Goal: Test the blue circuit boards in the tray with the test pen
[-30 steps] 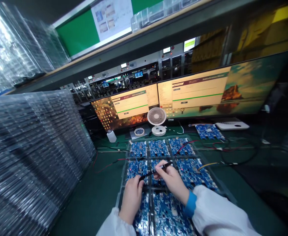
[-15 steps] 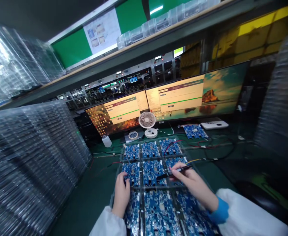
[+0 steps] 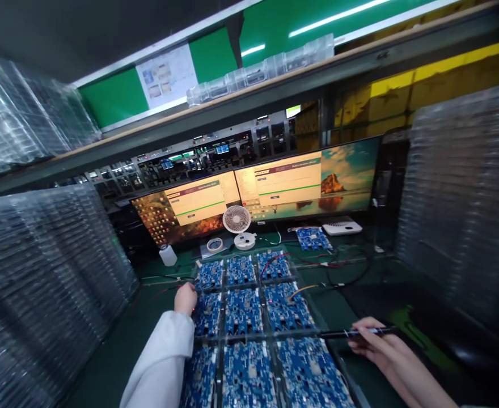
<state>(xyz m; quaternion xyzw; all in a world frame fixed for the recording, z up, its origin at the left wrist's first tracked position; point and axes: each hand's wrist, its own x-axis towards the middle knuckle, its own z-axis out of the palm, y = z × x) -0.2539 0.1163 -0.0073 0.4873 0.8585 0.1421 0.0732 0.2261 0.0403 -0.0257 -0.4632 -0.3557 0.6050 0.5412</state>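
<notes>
My left hand is closed at the left edge of a clear plastic tray, beside the circuit boards. Its fingers are curled, and whatever they may hold is hidden. My right hand pinches a slim black pen-like tool with pale markings, held nearly level past the tray's right edge. Blue circuit boards fill the tray's compartments in rows. A yellow wire and a red wire run onto boards on the right side.
Behind the tray stand a small white fan, a tape roll, a white bottle and two monitors. A loose board lies back right. Tall stacks of clear trays flank the bench, left and right.
My right hand has drawn the black tool away from the middle boards to the right, beyond the tray. My left hand has moved up along the left edge and closed. The view has shifted.
</notes>
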